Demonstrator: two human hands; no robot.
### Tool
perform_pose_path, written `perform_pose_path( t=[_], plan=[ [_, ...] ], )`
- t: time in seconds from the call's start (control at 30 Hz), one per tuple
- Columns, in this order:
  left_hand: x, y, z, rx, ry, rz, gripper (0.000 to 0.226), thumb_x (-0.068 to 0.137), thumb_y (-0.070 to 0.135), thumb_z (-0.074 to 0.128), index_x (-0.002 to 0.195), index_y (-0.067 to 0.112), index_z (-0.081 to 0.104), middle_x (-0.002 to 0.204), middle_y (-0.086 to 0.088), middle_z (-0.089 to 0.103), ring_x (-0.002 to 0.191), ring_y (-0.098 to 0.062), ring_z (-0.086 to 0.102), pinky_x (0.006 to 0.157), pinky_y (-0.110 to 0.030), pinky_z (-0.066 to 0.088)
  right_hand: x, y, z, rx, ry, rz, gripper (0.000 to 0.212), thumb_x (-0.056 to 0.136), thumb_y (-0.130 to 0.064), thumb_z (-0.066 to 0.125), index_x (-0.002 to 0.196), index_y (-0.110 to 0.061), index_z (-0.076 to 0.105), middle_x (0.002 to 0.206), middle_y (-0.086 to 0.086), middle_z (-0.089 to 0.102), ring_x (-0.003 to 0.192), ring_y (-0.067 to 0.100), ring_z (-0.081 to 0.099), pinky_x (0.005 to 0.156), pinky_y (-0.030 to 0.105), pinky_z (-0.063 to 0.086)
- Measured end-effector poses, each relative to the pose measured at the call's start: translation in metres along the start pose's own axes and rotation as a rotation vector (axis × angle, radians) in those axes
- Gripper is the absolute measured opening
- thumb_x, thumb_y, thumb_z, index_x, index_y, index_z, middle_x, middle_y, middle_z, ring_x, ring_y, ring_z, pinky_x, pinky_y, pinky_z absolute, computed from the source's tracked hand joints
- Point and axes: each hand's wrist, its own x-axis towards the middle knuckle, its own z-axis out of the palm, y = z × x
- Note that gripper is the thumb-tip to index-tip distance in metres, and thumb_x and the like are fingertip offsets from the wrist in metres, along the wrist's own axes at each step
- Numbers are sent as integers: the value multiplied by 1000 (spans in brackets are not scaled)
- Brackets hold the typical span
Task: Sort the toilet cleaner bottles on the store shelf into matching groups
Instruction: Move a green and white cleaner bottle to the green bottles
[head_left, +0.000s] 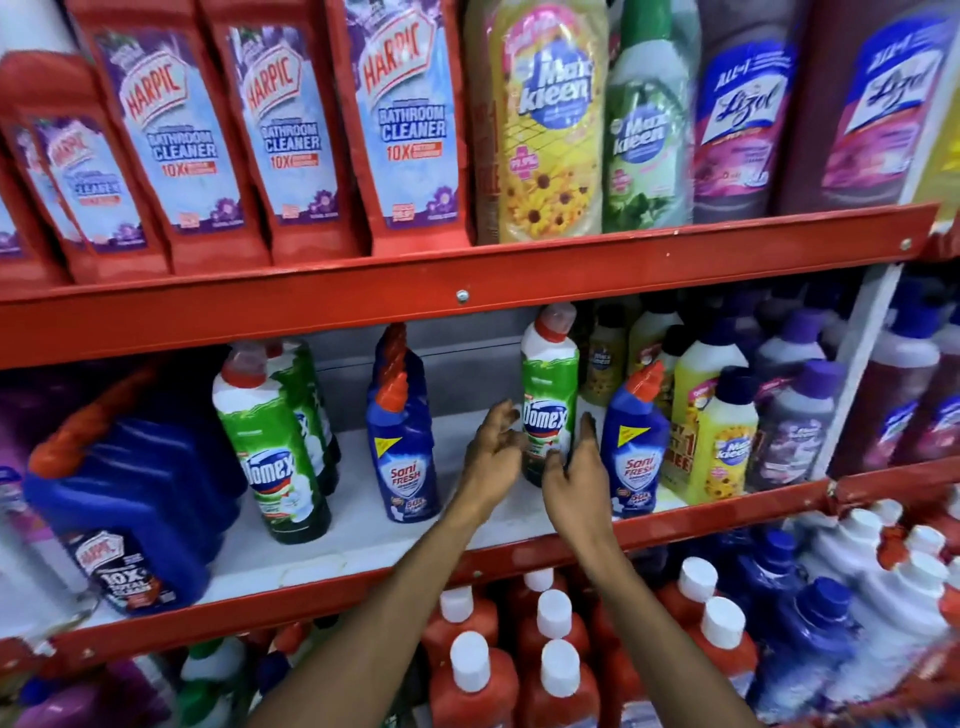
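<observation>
Loosely cupped, not yet closed, left hand and right hand flanking the upright green-and-white plastic Domex bottle on the white middle shelf; probably rigid, smooth, liquid-heavy, best held round the waist.

Green bottle reads Domex; blue bottle Sani Fresh.

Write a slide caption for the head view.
Both hands close around a green Domex bottle between Sani Fresh bottles.
</observation>
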Motion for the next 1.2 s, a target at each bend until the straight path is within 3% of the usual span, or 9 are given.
perform_pose_path(
  t=[0.13, 0.3, 0.43, 0.53, 0.7, 0.8, 0.9, 1.0, 1.2],
  plan=[
    [21, -8, 9, -23, -24, 33, 54, 91, -13, 57, 135, 17, 53, 125, -8, 69, 110, -16, 65, 91, -20, 54, 12, 6, 4, -17, 31, 0, 63, 91, 0, 49, 151, -6, 32, 134, 22, 62, 113, 40, 64, 88, 36, 51],
    [9, -8, 8, 14, 54, 71, 53, 89, -10, 64, 128, 24, 55, 116, 1, 71, 104, -5, 68, 94, -21, 52, 12, 8, 9, 19, 70, -18, 50, 93, -4, 48, 142, -9, 45, 119, 20, 70, 99, 40, 68, 79, 38, 55],
    [-24, -3, -8, 48, 85, 179, 53, 89, -8, 65, 135, 16, 55, 121, 6, 70, 103, 12, 67, 92, -8, 51, -10, 3, 11, 42, 83, -70, 40, 98, -6, 47, 137, -12, 50, 116, 13, 71, 88, 20, 65, 66, 9, 41],
    [-52, 2, -25, 58, 118, 231, 52, 90, -1, 69, 139, 14, 56, 130, 1, 72, 115, -5, 69, 99, -19, 55, -36, -7, 10, 64, 72, -141, 38, 101, -14, 47, 139, -14, 49, 119, 6, 71, 89, 10, 62, 68, -5, 39],
    [-104, 5, -71, 18, 205, 276, 52, 89, 6, 72, 129, 37, 59, 122, 15, 75, 114, -5, 71, 96, -19, 56, -83, -37, 24, 118, 21, -200, 41, 100, -19, 49, 140, -22, 49, 124, -4, 71, 101, 8, 68, 81, 9, 50],
    [-131, 1, -111, 17, 293, 253, 49, 85, 15, 72, 126, 39, 62, 121, 15, 76, 113, -4, 72, 94, -22, 58, -108, -53, 49, 138, -39, -210, 43, 98, -22, 52, 140, -28, 49, 123, -9, 71, 101, 5, 68, 81, 3, 47],
    [-150, -10, -154, 39, 362, 218, 52, 87, 8, 75, 127, 37, 63, 121, 15, 77, 112, -4, 72, 93, -25, 61, -127, -71, 82, 165, -148, -229, 44, 97, -21, 52, 141, -25, 48, 127, -4, 70, 108, 10, 68, 92, 21, 54],
    [-161, -18, -191, 74, 429, 206, 53, 88, 5, 75, 136, 26, 62, 122, 14, 77, 112, -4, 72, 93, -29, 61, -135, -87, 111, 159, -219, -280, 44, 98, -20, 51, 141, -24, 49, 129, -5, 68, 110, 7, 65, 93, 19, 52],
    [-161, -27, -231, 143, 489, 193, 55, 91, 8, 73, 127, 47, 57, 119, 23, 75, 115, 1, 69, 98, -24, 55, -134, -109, 155, 166, -312, -337, 38, 97, -20, 51, 134, -24, 53, 125, -6, 68, 108, 5, 64, 93, 22, 53]
  ],
)
